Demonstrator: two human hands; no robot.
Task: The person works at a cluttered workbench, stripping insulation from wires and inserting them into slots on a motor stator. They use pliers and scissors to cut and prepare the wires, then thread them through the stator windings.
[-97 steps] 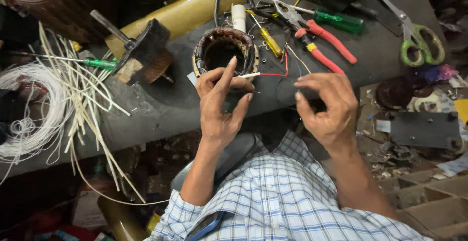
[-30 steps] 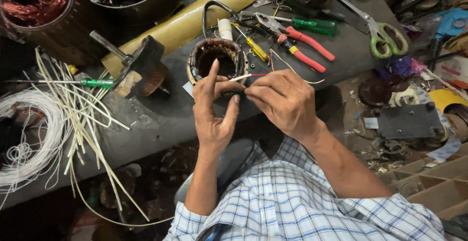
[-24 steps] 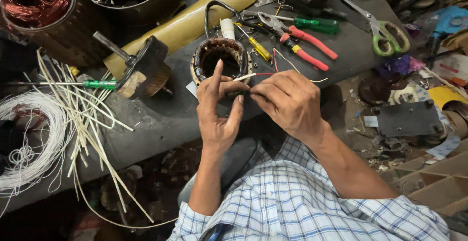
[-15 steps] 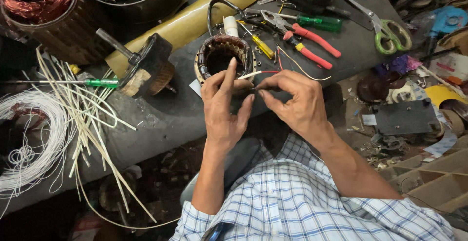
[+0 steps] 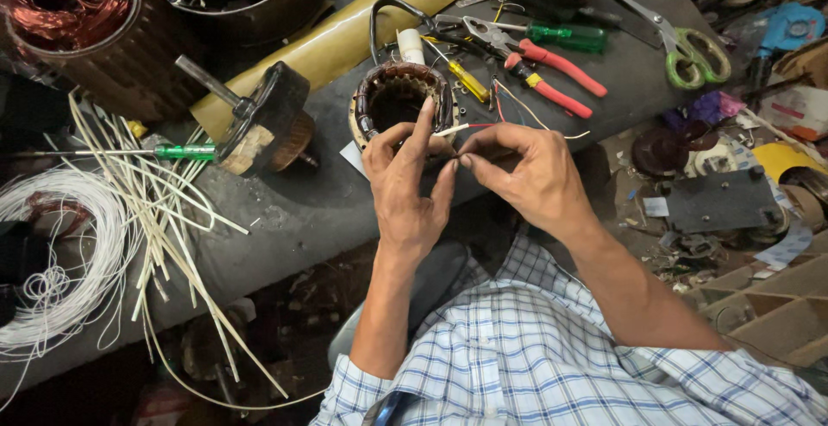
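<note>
A: What changed? The right hand (image 5: 526, 172) has come in from apart; its fingertips now meet the left hand (image 5: 410, 180), both pinched on a thin red wire (image 5: 477, 126).

B: So the joint is being worked. Pose?

A: Palms facing, left forefinger raised, just before the small stator (image 5: 401, 103) on the counter (image 5: 285, 210).

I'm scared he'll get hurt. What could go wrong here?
The thin red wire pinched between the left hand and right hand might snap or prick a finger. The motor coil sits near the bench edge and could get knocked off.
</note>
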